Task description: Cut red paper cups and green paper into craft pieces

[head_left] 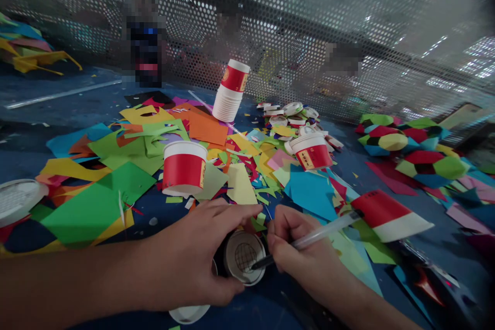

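Note:
My left hand (201, 252) curls around a small round white cup base (245, 258), its thumb at the lower edge and its fingers along the far side. A dark grid inside a circle is drawn on the base. My right hand (299, 247) grips a pen (328, 232) with a clear barrel, and its black tip touches the drawing. Under my left wrist, part of another white round piece (189, 314) shows. Just beyond my left hand stands a red and white paper cup (184, 167).
Coloured paper scraps (228, 165) cover the middle. A stack of paper cups (232, 90) stands behind them. Farther right are another cup (311, 150), a pile of cut white cup pieces (294, 111), a red-white cup piece (390, 216) and paper balls (429, 165). People sit beyond a perforated screen (278, 26).

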A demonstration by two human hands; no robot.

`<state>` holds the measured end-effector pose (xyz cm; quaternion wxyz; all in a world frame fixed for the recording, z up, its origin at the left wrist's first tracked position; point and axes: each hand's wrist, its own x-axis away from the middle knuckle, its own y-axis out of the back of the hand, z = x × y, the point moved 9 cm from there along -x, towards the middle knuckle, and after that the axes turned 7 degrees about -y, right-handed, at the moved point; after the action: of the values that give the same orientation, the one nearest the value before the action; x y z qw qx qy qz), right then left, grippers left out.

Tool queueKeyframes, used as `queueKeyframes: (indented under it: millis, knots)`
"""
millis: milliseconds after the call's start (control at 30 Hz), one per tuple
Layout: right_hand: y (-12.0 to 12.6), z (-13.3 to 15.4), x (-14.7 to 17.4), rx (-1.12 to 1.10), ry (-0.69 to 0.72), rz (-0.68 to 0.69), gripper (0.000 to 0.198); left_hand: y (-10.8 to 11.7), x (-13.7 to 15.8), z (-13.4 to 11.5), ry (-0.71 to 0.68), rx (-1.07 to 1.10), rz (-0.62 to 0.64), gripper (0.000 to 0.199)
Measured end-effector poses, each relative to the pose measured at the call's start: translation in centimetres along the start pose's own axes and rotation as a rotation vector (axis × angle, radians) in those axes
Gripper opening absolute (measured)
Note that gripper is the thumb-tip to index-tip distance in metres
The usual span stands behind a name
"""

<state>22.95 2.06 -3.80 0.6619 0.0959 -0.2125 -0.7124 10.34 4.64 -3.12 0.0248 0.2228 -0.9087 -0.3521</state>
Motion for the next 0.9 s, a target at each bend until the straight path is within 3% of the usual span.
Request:
queueKeyframes:
  millis: [167, 333, 600, 900]
  knots:
    - [-0.1, -0.4, 0.0, -0.031, -0.032, 0.015, 0.02, 0.1, 0.0, 0.2, 0.003, -0.007, -0.014, 0.08]
    - [1.1, -1.1, -0.1, -0.059, -0.084, -0.143, 0.018, 0.1, -0.1, 0.1, -0.025, -0.012, -0.022, 0.082]
    - [1.0, -0.4, -0.3, 0.02, -0.078, -0.163, 0.021, 0.2, -0.1, -0.1, -0.011, -0.019, -0.012, 0.082]
    - [0.4, -0.2, -0.2, 0.035, -0.029, -0.027, 0.016, 0.2, -0.3, -0.1, 0.0, 0.012, -0.004, 0.081]
